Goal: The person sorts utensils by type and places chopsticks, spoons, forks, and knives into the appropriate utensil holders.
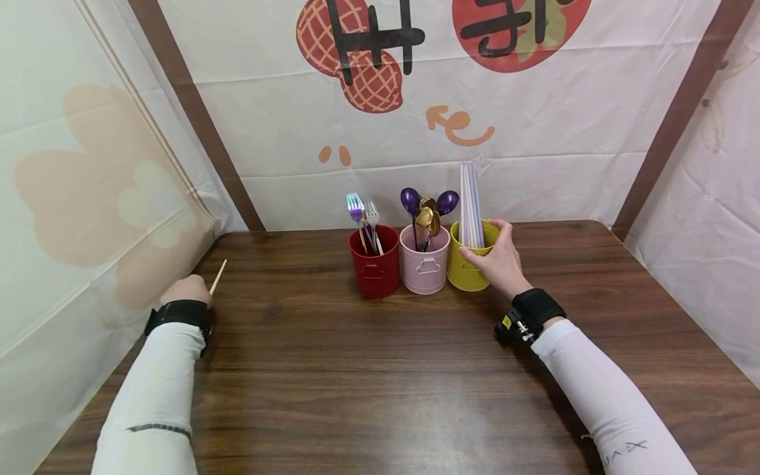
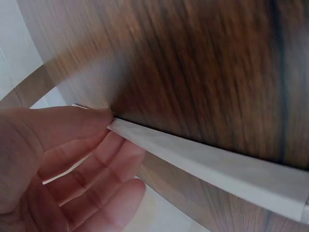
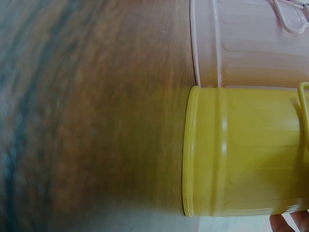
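Note:
At the table's left edge, my left hand [image 1: 189,290] pinches a long, slim, whitish strip [image 2: 207,162] between thumb and fingers. One pale end of the strip [image 1: 218,277] sticks out past the hand in the head view. At the back, my right hand [image 1: 501,260] grips a yellow bucket [image 1: 468,272] by its upper part, thumb at the front of the rim and fingers round the right side. Tall, thin striped sticks [image 1: 470,204] stand in that bucket. In the right wrist view, fingertips [image 3: 282,223] show at the yellow bucket's side.
Left of the yellow bucket stand a pink bucket [image 1: 424,267] with gold and purple spoons [image 1: 426,214], and a red bucket [image 1: 377,270] with forks [image 1: 363,214]. All are on the brown wooden table [image 1: 332,376]. White printed cloth walls [image 1: 285,191] enclose the table's back and sides.

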Demonstrator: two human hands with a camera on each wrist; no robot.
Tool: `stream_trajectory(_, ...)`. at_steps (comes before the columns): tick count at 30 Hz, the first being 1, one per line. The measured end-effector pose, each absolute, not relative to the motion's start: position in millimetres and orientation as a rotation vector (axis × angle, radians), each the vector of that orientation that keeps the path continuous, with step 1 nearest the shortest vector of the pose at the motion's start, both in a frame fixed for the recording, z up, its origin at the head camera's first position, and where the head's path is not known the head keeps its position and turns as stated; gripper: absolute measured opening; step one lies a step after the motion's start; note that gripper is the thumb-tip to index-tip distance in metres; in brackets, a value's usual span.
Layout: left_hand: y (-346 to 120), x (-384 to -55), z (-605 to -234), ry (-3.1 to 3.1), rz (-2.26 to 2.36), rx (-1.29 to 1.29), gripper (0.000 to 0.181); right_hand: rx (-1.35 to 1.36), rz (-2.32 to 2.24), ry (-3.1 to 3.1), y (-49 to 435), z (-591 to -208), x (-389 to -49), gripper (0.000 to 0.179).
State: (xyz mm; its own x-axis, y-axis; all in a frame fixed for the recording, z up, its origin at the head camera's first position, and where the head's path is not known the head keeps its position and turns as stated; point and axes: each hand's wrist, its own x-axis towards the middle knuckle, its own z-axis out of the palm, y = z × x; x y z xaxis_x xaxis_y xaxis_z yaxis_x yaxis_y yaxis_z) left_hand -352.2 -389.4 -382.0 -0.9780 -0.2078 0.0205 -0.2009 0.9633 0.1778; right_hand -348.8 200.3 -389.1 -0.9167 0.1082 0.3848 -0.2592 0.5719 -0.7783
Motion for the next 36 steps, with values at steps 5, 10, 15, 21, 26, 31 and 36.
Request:
stream_trajectory(5, -381.2, -342.0, -373.9, -3.053, -0.309, 0.306, 0.016, 0.122, 1.296, -2.420, 200.1, -388.7, -349.0, 0.088)
stream_trajectory(10, -391.2, -341.7, -380.3, -3.030, -0.383, 0.328, 0.019, 0.128, 1.288, -2.418, 198.9, -387.9, -349.3, 0.088)
stream_trajectory(15, -393.7, -345.0, -378.4, -3.005, -0.457, 0.388, 0.033, 0.130, 1.289, -2.421, 199.2, -387.8, -349.3, 0.088)
stream_trajectory(21, -374.2, -349.7, -364.6, -2.762, -0.645, 0.335, 0.031, 0.128, 1.296, -2.426, 200.1, -388.6, -348.7, 0.088)
stream_trajectory(26, -347.8, -356.2, -346.8, -2.508, -0.856, 0.332, 0.031, 0.129, 1.298, -2.425, 200.6, -388.0, -348.7, 0.088)
stream_trajectory(31, -319.8, -360.5, -328.5, -2.282, -1.110, 0.266, 0.034, 0.130, 1.301, -2.428, 200.7, -388.0, -349.2, 0.088)
stream_trajectory(36, -287.6, -362.7, -310.9, -2.058, -1.480, 0.092, 0.037, 0.120, 1.316, -2.432, 200.6, -388.4, -349.3, 0.087)
